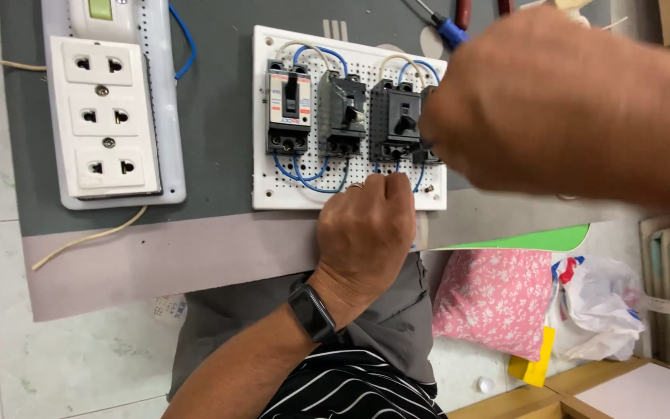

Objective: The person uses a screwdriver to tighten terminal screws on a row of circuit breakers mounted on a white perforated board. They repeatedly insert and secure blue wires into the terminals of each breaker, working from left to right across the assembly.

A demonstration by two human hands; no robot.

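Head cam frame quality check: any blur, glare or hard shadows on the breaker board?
Head view: the right hand is close to the lens, soft and blurred, and hides the board's right edge; the left hand and the breakers on the white board are sharp; lighting is even and diffuse, with no hard shadows and no strong glare on the outlet strip.

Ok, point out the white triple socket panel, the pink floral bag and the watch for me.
white triple socket panel (102, 116), head view, on its middle outlet.
pink floral bag (494, 299), head view, on its centre.
watch (312, 312), head view, on its black face.
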